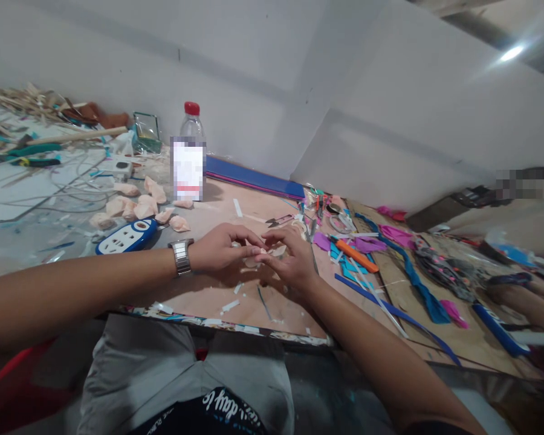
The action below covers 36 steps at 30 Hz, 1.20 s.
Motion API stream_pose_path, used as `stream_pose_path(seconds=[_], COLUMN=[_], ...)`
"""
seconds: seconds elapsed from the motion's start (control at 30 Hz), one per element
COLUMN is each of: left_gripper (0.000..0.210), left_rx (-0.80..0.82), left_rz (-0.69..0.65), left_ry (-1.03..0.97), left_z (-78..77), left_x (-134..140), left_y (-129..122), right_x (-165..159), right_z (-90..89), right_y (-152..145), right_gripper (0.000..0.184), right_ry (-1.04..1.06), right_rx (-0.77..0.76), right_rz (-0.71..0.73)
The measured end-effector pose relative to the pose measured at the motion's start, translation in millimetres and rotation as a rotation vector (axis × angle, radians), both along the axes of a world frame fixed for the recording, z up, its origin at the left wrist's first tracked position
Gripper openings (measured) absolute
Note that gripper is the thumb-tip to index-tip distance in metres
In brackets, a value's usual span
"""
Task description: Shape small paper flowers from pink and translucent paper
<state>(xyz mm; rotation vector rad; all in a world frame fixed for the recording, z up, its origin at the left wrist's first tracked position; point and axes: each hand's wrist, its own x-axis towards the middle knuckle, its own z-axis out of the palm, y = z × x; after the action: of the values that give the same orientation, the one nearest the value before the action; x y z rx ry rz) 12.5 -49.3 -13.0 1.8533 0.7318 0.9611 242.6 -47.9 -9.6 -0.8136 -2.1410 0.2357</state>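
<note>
My left hand (pixel 222 248), with a metal watch (pixel 181 257) on its wrist, meets my right hand (pixel 292 256) above the near part of the table. Fingertips and thumbs of both are pinched together around a small, pale, thin piece (pixel 278 251). The fingers cover much of it, and its kind cannot be made out. Left of my hands lies a loose heap of peach-coloured, petal-like pieces (pixel 145 207). Small scissors (pixel 278 221) rest on the table just behind my fingers.
A red-capped bottle (pixel 193 127) stands near the wall. A blue-and-white power strip (pixel 127 235) lies left of my hands. To the right are an orange cutter (pixel 354 255), blue ribbon (pixel 403 272) and paper scraps. Another person's arm (pixel 517 296) shows at far right.
</note>
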Motion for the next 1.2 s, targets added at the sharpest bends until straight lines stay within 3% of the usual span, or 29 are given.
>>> stream_pose_path(seconds=[0.33, 0.83, 1.07, 1.2], left_gripper=[0.025, 0.026, 0.022, 0.023], left_rx=[-0.112, -0.135, -0.168, -0.103], left_rz=[-0.115, -0.044, -0.05, -0.054], left_ry=[-0.043, -0.14, -0.142, -0.096], left_z=[0.8, -9.1, -5.9, -2.4], left_x=[4, 1, 1, 0], left_y=[-2, 8, 6, 6], right_x=[0, 0, -1, -1], right_z=[-1.0, 2.6, 3.0, 1.9], right_y=[1, 1, 0, 0], right_gripper=[0.05, 0.039, 0.033, 0.035], right_ry=[-0.014, -0.011, 0.026, 0.029], right_rx=[-0.043, -0.016, 0.015, -0.008], right_rz=[0.002, -0.059, -0.052, -0.062])
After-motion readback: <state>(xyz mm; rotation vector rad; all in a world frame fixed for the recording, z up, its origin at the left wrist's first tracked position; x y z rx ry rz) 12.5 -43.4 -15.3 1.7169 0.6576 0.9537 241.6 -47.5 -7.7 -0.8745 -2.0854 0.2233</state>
